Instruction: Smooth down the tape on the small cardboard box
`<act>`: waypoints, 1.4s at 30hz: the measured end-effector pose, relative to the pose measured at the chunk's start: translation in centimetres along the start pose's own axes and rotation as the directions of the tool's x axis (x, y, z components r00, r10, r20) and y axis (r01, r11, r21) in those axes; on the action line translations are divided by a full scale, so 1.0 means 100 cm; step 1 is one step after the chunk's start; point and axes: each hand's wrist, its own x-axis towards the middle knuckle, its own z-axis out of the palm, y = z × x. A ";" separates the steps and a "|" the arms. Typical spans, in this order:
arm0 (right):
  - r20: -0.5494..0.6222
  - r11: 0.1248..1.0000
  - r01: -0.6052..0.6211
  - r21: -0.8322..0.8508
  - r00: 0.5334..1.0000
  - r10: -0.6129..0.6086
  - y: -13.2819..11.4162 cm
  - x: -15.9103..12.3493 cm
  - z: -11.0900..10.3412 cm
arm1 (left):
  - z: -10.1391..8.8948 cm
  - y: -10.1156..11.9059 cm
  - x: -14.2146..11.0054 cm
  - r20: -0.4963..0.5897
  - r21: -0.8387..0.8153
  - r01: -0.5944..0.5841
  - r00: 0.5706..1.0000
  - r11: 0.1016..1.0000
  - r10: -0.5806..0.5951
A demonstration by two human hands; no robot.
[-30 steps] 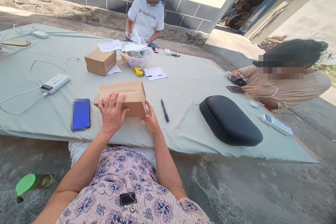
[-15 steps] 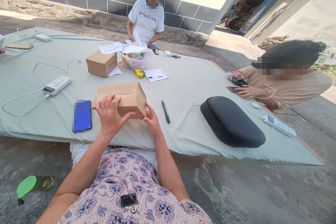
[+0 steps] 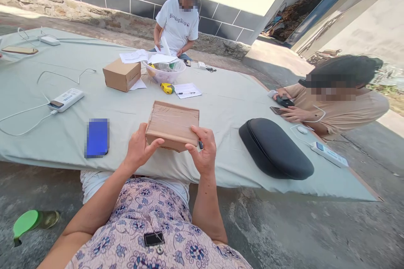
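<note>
A brown cardboard box (image 3: 173, 122) with clear tape across its top is held between my two hands near the table's front edge. My left hand (image 3: 140, 145) grips its left side, the thumb along the front face. At the right side, my right hand (image 3: 203, 149) has its fingers on the top edge and its thumb at the front corner. A black marker (image 3: 201, 145) shows only in part behind my right hand. Left of the box lies a phone with a blue screen (image 3: 97, 138).
Farther back stand another cardboard box (image 3: 117, 76), a plastic basket (image 3: 166, 76) with papers on it, and a yellow tape measure (image 3: 167, 88). A black case (image 3: 276, 148) lies to the right. White power banks with cables lie at both sides. Two people sit across and at right.
The box has been turned and shifted right, its taped top now facing me. My right hand has moved up onto its right edge, and my left hand has slid to its left side.
</note>
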 end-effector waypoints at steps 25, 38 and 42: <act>-0.013 0.940 0.209 -0.270 0.975 -0.221 -0.033 -0.014 0.018 | -0.004 0.025 -0.011 -0.201 -0.416 -0.062 0.979 0.907 -0.025; 0.040 0.947 0.069 -0.315 0.997 -0.059 -0.020 -0.014 0.024 | 0.005 0.023 -0.006 -0.045 -0.415 0.143 0.983 0.898 -0.177; 0.023 0.945 0.114 -0.306 0.993 -0.113 -0.025 -0.016 0.024 | 0.001 0.022 -0.007 -0.187 -0.315 0.028 0.978 0.949 -0.091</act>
